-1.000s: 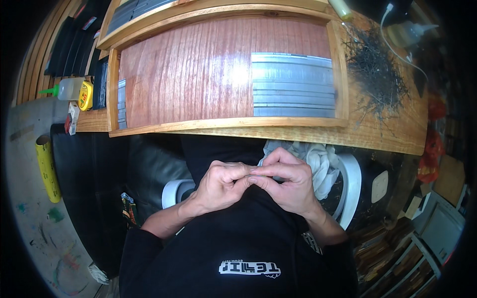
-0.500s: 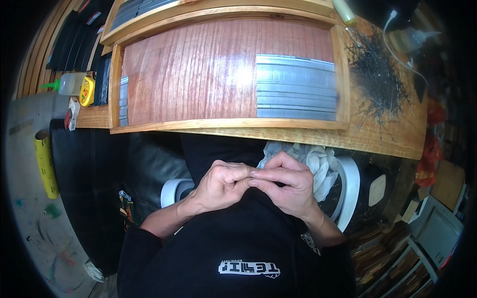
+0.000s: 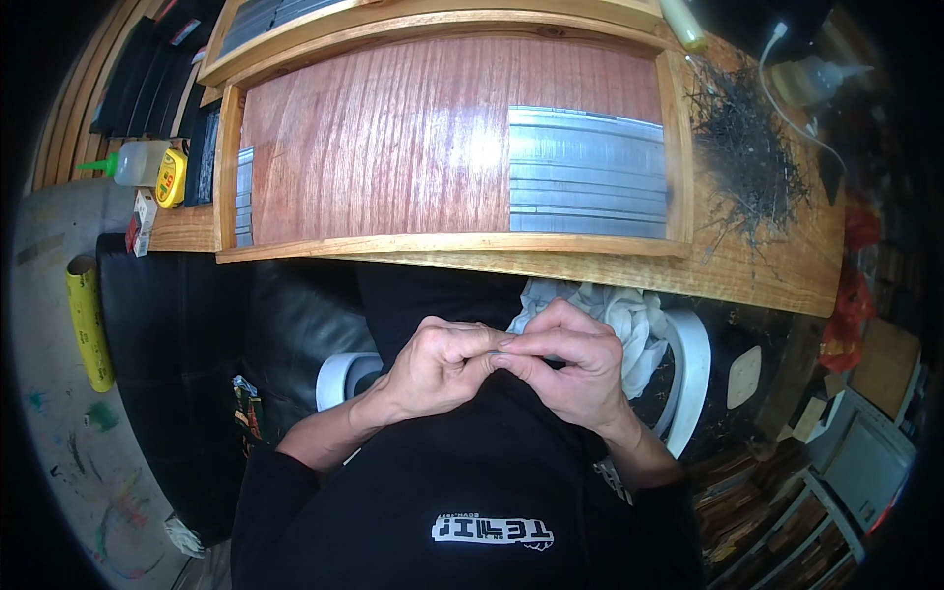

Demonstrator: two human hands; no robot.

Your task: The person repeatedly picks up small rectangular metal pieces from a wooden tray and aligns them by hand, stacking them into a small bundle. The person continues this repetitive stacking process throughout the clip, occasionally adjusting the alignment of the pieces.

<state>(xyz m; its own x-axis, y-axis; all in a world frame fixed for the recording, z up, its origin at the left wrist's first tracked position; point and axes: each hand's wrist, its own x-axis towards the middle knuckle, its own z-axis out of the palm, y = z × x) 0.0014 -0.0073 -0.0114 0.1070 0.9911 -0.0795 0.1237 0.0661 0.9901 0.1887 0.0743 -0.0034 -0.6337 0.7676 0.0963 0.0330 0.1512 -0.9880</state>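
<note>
My left hand (image 3: 442, 366) and my right hand (image 3: 570, 362) meet fingertip to fingertip in front of my chest. The fingers of both are curled, with thumbs pressed against index fingers. Whatever they pinch, if anything, is hidden or too small to make out. Beyond them, on the table, lies a shallow wooden tray (image 3: 433, 243) with a reddish wood-grain bottom. Inside it, a stack of flat grey metal strips (image 3: 588, 177) fills the right part, and a narrower group of grey strips (image 3: 244, 197) stands along the left end.
A heap of thin dark wire-like pieces (image 3: 749, 157) sits on the table's right side. Left of the tray are a yellow tape measure (image 3: 171, 178), a green-tipped bottle (image 3: 138, 164) and a small box (image 3: 145, 222). White cloth (image 3: 629, 329) lies beyond my right hand; a yellow roll (image 3: 88, 324) lies far left.
My hands keep nearly the same pose, fingertips still together. The view has shifted very slightly; nothing on the table has moved.
</note>
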